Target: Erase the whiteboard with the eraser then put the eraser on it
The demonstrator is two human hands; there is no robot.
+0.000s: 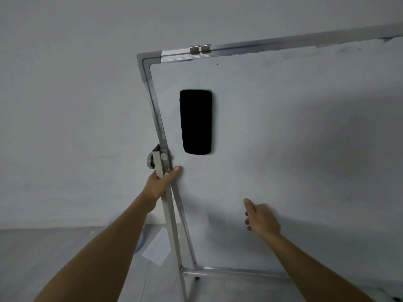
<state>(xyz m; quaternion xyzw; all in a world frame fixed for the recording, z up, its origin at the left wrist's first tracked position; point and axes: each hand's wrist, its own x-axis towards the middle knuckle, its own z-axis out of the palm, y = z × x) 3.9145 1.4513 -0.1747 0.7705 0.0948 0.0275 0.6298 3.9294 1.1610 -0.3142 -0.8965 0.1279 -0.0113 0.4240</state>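
The whiteboard (283, 131) stands on a metal frame and fills the right of the view, its surface wiped with faint smudges near the top edge. A black eraser (196, 122) with a green edge sticks upright on the board near its upper left corner, with no hand on it. My left hand (162, 182) grips the board's left frame rail just below a clamp, thumb lying on the board face. My right hand (260, 217) hovers in front of the lower board, fingers loosely curled, holding nothing.
A clamp knob (156, 159) juts from the left rail above my left hand. The stand's leg and crossbar (229, 272) run below the board. A sheet of paper (158, 247) lies on the grey floor behind the stand. A plain wall lies to the left.
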